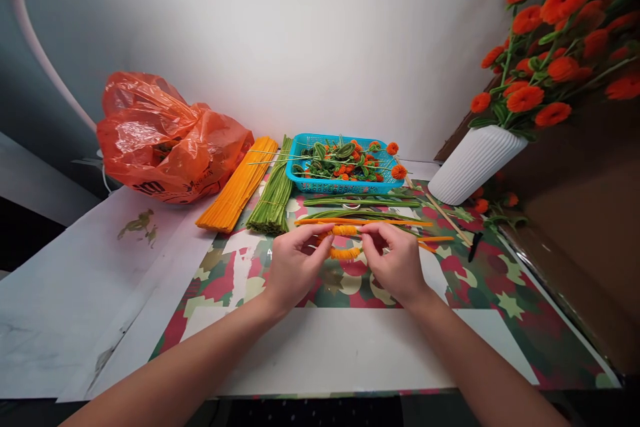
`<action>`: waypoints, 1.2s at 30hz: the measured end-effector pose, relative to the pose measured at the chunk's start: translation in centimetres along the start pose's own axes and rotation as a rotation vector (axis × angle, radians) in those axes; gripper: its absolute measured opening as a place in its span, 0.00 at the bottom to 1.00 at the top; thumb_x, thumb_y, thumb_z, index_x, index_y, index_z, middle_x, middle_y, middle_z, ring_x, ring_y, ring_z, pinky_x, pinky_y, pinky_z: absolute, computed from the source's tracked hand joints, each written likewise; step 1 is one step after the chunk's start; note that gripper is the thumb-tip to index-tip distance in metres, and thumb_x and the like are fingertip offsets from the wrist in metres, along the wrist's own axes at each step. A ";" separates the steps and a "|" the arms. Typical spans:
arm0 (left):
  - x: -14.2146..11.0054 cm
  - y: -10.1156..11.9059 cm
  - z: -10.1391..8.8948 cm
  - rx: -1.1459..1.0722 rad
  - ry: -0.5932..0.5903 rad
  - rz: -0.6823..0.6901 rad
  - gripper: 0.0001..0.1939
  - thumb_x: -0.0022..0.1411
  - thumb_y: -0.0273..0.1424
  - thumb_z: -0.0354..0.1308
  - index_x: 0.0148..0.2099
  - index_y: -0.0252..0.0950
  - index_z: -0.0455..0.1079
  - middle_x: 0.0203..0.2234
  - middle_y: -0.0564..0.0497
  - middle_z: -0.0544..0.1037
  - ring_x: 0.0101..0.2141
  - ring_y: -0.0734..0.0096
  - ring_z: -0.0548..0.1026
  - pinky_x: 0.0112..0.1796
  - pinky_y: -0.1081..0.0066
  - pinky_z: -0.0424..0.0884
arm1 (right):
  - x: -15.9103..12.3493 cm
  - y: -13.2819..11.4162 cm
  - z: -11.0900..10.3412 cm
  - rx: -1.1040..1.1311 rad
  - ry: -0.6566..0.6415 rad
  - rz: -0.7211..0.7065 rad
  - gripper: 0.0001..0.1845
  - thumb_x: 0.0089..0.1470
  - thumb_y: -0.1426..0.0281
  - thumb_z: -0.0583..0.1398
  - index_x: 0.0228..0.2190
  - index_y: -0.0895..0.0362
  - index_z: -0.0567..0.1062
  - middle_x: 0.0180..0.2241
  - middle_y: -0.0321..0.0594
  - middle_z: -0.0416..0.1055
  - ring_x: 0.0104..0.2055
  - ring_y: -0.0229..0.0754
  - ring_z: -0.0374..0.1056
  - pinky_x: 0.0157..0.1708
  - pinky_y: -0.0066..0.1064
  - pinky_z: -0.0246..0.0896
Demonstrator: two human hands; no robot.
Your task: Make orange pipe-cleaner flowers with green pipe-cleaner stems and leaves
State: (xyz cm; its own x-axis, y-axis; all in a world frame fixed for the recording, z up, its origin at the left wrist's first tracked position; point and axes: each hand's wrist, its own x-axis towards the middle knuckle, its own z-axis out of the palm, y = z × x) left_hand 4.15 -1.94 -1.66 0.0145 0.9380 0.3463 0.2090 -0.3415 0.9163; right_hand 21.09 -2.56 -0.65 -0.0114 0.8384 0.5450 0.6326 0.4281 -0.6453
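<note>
Between my two hands is a coiled yellow-orange pipe cleaner (pixel 345 253), bent into a loop with an upper and a lower stretch of tight coils. My left hand (pixel 300 263) pinches its left end between thumb and fingers. At the right end, my right hand (pixel 393 260) closes thumb and fingers on the same coil. Just beyond the fingertips lie loose orange pipe cleaners (pixel 370 221) and loose green pipe cleaners (pixel 363 201) on the camouflage-patterned mat (pixel 515 287).
Behind my hands stand an orange pipe cleaner bundle (pixel 237 187), a green bundle (pixel 273 197) and a blue basket (pixel 345 188) of pipe-cleaner flowers. A red plastic bag (pixel 170 147) sits left. At right, a white vase (pixel 475 163) leans beside a thin stick (pixel 450 219).
</note>
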 end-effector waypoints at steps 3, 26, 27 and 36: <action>0.0 -0.3 0.0 0.073 0.011 0.063 0.09 0.57 0.28 0.60 0.40 0.32 0.77 0.31 0.47 0.82 0.26 0.69 0.80 0.28 0.71 0.78 | -0.2 -0.1 0.0 -0.056 0.006 -0.065 0.08 0.51 0.78 0.55 0.29 0.57 0.75 0.24 0.37 0.73 0.24 0.37 0.66 0.27 0.28 0.61; 0.3 -0.2 -0.3 0.031 -0.061 0.027 0.10 0.57 0.28 0.60 0.42 0.34 0.76 0.34 0.46 0.82 0.31 0.66 0.81 0.31 0.70 0.79 | -0.2 0.0 0.5 0.257 -0.054 0.277 0.06 0.53 0.68 0.60 0.29 0.57 0.75 0.27 0.40 0.75 0.26 0.39 0.70 0.26 0.29 0.67; 0.4 -0.2 -0.3 0.053 -0.067 0.044 0.09 0.57 0.27 0.60 0.41 0.35 0.77 0.34 0.47 0.82 0.31 0.66 0.81 0.31 0.70 0.79 | -0.2 0.1 0.5 0.225 -0.051 0.238 0.06 0.53 0.69 0.59 0.29 0.57 0.76 0.28 0.40 0.75 0.27 0.40 0.70 0.27 0.29 0.67; 0.4 -0.1 -0.4 0.111 -0.170 0.111 0.09 0.58 0.26 0.58 0.40 0.37 0.78 0.36 0.46 0.82 0.35 0.64 0.80 0.33 0.69 0.78 | 0.2 0.2 -0.2 0.082 -0.119 0.055 0.06 0.55 0.74 0.57 0.28 0.56 0.74 0.28 0.37 0.74 0.30 0.39 0.68 0.29 0.28 0.62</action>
State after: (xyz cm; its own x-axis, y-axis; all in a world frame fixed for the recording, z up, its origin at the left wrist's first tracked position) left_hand 3.71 -1.50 -1.52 0.2060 0.8946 0.3966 0.3035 -0.4437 0.8432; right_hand 21.40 -2.32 -0.58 -0.0734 0.8935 0.4431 0.5693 0.4023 -0.7169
